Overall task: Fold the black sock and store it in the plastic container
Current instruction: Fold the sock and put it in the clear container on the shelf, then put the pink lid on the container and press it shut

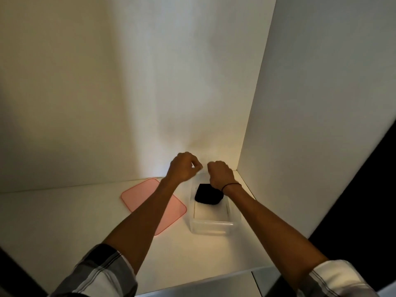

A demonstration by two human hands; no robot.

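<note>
The black sock [209,196] lies folded into a compact bundle inside the clear plastic container [211,226], toward its far end. The container stands on the white table near the right wall. My left hand [184,167] hovers above the container's far left corner, fingers curled, with nothing visible in it. My right hand [220,174] is just above the sock's far edge, fingers curled downward; its fingertips are hidden, so I cannot tell whether they touch the sock. A thin black band circles my right wrist.
A pink lid [150,202] lies flat on the table left of the container, partly under my left forearm. White walls close off the back and the right side. The table's front edge runs along the bottom.
</note>
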